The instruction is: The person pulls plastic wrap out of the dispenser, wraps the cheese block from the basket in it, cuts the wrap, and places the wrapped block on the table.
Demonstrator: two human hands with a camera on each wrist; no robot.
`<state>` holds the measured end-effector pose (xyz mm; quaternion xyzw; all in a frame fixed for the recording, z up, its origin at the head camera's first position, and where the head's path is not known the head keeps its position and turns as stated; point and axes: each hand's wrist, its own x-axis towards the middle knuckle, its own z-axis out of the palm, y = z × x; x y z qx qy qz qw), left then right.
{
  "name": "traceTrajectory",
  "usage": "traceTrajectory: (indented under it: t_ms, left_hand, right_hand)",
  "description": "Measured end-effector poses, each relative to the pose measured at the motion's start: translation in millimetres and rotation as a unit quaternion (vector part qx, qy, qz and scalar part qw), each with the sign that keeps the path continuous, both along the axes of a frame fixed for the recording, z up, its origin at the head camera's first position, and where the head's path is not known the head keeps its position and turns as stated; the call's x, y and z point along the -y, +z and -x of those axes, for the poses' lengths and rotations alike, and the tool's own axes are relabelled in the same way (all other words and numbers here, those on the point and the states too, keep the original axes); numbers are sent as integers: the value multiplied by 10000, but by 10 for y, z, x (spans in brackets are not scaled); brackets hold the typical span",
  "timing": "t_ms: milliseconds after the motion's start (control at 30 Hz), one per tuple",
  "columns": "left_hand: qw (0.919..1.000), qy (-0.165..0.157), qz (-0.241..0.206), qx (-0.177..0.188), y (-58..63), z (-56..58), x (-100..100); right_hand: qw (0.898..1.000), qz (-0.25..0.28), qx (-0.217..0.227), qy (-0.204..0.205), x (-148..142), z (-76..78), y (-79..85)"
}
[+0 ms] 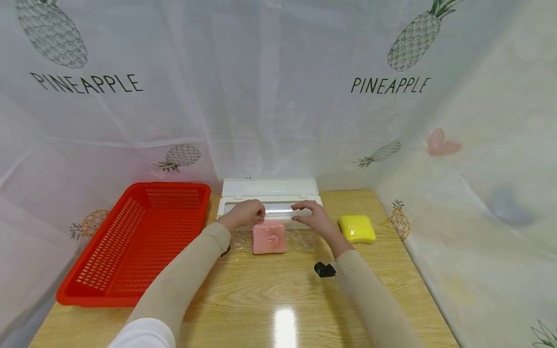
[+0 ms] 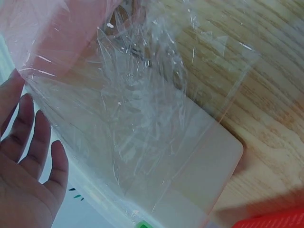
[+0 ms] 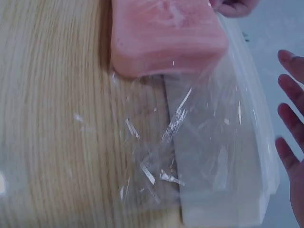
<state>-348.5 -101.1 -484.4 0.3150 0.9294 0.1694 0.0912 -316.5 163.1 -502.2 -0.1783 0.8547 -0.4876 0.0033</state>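
Note:
A pink rounded-square block [image 1: 269, 238] lies on a sheet of clear plastic wrap [image 3: 156, 156], which spreads out to both sides of it. Behind it stands a white plastic wrap dispenser [image 1: 271, 187] with its lid raised. At the block's back edge my left hand [image 1: 245, 213] pinches the wrap; creases converge at its fingertips in the left wrist view. Over the right part of the dispenser, my right hand [image 1: 314, 217] has its fingers spread, holding nothing. In the right wrist view those fingers [image 3: 290, 118] stand apart from the film.
To the left is a red perforated plastic basket [image 1: 163, 232]. A yellow rounded-square block [image 1: 357, 228] with a shiny surface lies on the wooden table [image 1: 243, 295], right of my right hand. A pineapple-print curtain [image 1: 261, 96] hangs behind the table.

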Motion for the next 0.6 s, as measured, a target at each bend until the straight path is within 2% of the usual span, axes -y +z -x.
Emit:
traceTrajectory:
  t_ms: [100,200,367,500,600]
  left_hand:
    - [10000,37,-35,41,-20,-2,7]
    - [9999,21,-113,63,-22,-7,29]
    - [9998,-29,-170,-39,-17,-12,32]
    - [9998,2,-41,-174,-31,-21,10]
    - [9995,-1,61,-303,-61,-14,6]
  right_hand:
    - [9991,-138,57,388,152,54,49]
    - [9976,-343,77,592,296,99,65]
    - [9901,-816,-3,1143,466,160,41]
    - [9847,-814,-102,1539,547,181,-2]
    - [9823,-826,-148,1678,583,174,-29]
